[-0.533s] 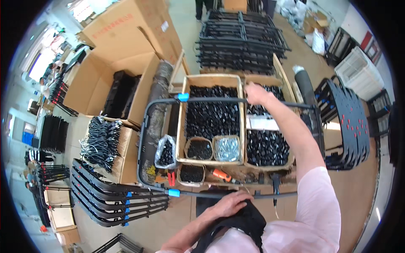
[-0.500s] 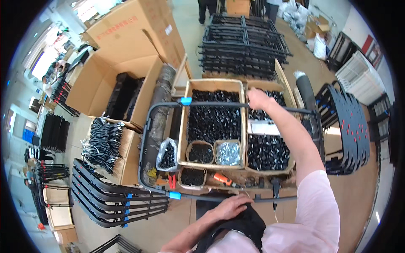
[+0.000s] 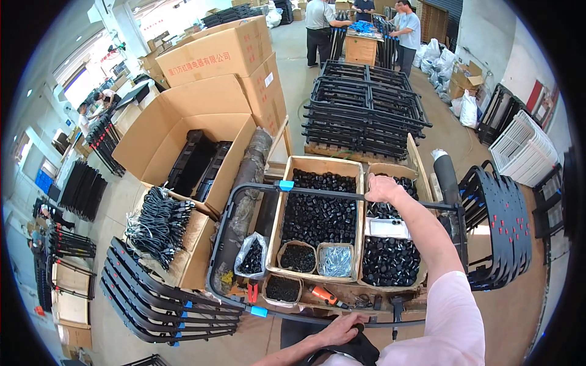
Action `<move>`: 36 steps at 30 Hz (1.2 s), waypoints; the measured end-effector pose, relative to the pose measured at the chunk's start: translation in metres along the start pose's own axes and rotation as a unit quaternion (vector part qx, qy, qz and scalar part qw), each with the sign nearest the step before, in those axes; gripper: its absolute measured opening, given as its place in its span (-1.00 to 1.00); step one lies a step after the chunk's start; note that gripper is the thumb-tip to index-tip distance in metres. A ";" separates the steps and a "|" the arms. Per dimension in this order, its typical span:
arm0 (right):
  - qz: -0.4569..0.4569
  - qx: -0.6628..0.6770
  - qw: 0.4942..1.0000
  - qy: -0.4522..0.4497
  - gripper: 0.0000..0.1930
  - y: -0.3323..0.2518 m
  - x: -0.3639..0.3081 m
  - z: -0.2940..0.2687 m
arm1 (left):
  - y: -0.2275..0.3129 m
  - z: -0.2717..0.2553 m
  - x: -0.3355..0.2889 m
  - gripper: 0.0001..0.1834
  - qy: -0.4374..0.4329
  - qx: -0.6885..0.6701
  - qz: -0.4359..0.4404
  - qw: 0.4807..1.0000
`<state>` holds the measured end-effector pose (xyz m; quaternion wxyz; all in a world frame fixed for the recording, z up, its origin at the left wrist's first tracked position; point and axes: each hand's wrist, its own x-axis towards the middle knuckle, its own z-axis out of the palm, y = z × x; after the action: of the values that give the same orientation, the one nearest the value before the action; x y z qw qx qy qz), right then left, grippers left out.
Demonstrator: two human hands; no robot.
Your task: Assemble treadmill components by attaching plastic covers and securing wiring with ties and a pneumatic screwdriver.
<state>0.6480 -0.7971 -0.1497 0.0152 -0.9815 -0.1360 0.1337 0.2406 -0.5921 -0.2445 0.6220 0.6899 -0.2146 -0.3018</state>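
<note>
A black tubular frame (image 3: 317, 193) with blue sleeves lies across a wooden bin of black knobs (image 3: 323, 210) and a second bin of black knobs (image 3: 390, 261). My right hand (image 3: 383, 188) is closed on the frame's far bar; its fingertips are partly hidden. My left hand (image 3: 342, 329) is beside the near bar, fingers curled, with a small dark round knob (image 3: 359, 327) at the fingertips. Small containers of screws (image 3: 335, 261) and black small parts (image 3: 298, 258) sit inside the larger bin. An orange-handled tool (image 3: 325, 296) lies close by.
Curved black frames (image 3: 159, 299) and bundled black cables (image 3: 160, 226) are at my left. An open carton (image 3: 201, 97) stands behind them. Stacked black frames (image 3: 366, 110) lie ahead, with people (image 3: 406, 30) farther off. More curved frames (image 3: 497, 226) stand at right.
The view has tilted up, so the bins sit lower in the picture. My left hand's fingers have curled, and a dark round knob now shows there. My right hand stays at the far bar.
</note>
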 end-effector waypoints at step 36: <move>0.008 -0.119 0.993 0.023 -0.38 0.010 0.015 0.029 | 0.001 -0.015 0.012 -0.66 -0.084 0.103 -0.067 0.989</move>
<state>0.6571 -0.8027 -0.1818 -0.1000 -0.9803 -0.1424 0.0936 0.2593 -0.5896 -0.2450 0.5054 0.7356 -0.2493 -0.3758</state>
